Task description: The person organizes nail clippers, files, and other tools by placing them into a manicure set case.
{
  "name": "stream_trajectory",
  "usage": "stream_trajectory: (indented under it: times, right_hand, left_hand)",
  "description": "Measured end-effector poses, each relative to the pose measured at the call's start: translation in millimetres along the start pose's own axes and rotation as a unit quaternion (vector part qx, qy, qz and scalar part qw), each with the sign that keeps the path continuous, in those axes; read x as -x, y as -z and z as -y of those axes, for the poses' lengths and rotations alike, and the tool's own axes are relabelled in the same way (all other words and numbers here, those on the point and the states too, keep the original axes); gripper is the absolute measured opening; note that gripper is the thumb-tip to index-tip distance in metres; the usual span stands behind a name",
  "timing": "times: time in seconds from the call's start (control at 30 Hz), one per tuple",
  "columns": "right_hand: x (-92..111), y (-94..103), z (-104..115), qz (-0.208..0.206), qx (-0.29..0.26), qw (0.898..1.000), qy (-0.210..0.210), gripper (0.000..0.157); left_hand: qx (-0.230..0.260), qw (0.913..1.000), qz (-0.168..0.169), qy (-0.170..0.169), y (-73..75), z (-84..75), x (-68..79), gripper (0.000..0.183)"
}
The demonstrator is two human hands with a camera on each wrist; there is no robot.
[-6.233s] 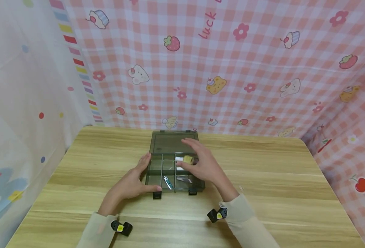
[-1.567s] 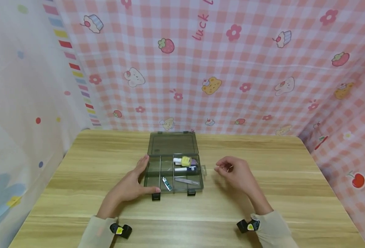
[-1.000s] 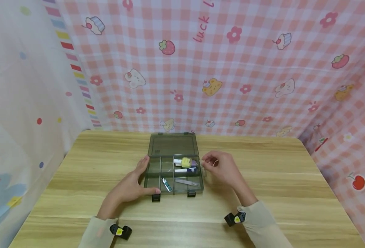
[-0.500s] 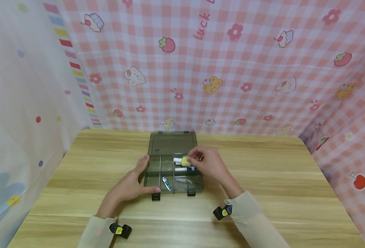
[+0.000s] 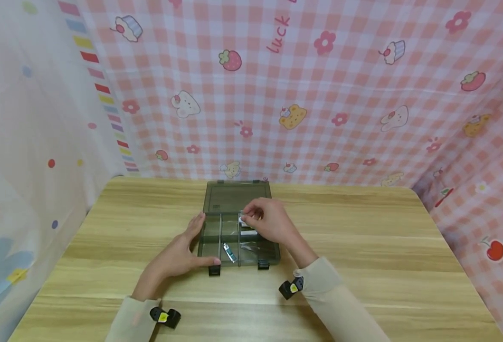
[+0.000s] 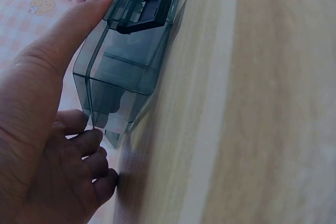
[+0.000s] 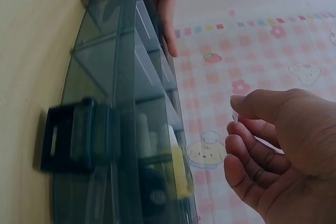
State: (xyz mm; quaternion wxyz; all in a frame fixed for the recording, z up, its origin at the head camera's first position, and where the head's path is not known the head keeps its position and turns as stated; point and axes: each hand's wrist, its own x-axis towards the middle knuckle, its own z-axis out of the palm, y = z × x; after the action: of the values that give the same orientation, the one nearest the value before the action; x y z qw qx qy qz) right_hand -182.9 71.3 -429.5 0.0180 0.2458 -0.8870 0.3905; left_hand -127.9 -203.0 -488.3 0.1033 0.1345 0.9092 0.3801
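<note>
A smoky clear compartment box [image 5: 210, 249] lies on the table with its lid [image 5: 230, 197] folded back. My left hand [image 5: 178, 251] grips the box's left end, thumb on the front rim and fingers at the back. Over the right rear compartment, my right hand [image 5: 270, 221] pinches a small clear plastic piece [image 7: 235, 116] between thumb and forefinger. That hand partly hides the nail polish bottles beneath; the right wrist view shows a yellow bottle [image 7: 181, 174] and a dark one [image 7: 153, 192]. A nail clipper [image 5: 229, 252] lies in the front middle compartment.
Two black latches hang off the box's front, a left latch [image 5: 214, 270] and a right latch [image 5: 263, 265]. The wooden table [image 5: 375, 266] extends on both sides. A pink checked cloth [image 5: 345, 80] hangs behind it.
My right hand moves left from beside the box, where a clear piece shows near its fingers, to over the right rear compartment, covering the bottles. My left hand stays on the box.
</note>
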Motion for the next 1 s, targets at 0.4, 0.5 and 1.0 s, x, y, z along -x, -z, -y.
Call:
stream_trajectory:
  times: [0.4, 0.5, 1.0]
  right_hand:
    - [-12.6, -17.5, 8.8, 0.012, -0.009, 1.0, 0.006, 0.007]
    - [-13.5, -19.3, 8.5, 0.013, -0.01, 1.0, 0.003, 0.008]
    - [-5.1, -3.9, 5.9, 0.029, -0.003, 1.0, -0.012, 0.02]
  left_hand:
    - [-0.001, 1.0, 0.001, 0.002, 1.6, 0.8, 0.9, 0.131]
    - [0.0, 1.0, 0.001, 0.004, 2.0, 0.5, 0.8, 0.131]
    - [0.0, 1.0, 0.0, 0.008, 1.4, -0.8, 0.4, 0.13]
